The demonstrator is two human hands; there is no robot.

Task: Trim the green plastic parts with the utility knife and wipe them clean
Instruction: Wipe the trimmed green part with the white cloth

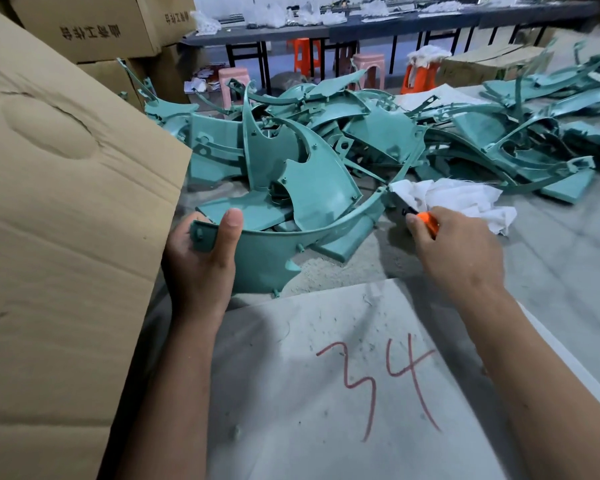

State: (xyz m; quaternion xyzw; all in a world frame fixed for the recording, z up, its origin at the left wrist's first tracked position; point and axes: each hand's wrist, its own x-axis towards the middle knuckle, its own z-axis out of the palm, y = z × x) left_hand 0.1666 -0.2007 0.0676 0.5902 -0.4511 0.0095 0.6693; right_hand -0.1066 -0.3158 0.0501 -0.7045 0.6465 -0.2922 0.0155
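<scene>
Soft, even indoor light fills the scene, moderately bright, without glare. Faint shadows fall beneath the curved teal plastic panel (267, 251) and the forearms onto the grey board marked with a red "34" (326, 375). Wide-angle distortion bends the edges; the far black tables (361, 27) look soft and slightly blurred.

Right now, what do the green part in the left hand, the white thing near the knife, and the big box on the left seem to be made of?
Green part: seemingly moulded plastic, smooth with a slight sheen; thin curved walls with small pegs.
White cloth: looks like woven fabric, matte; crumpled folds and frayed edges.
Big box: corrugated cardboard, matte brown; creases and a dent show.
</scene>
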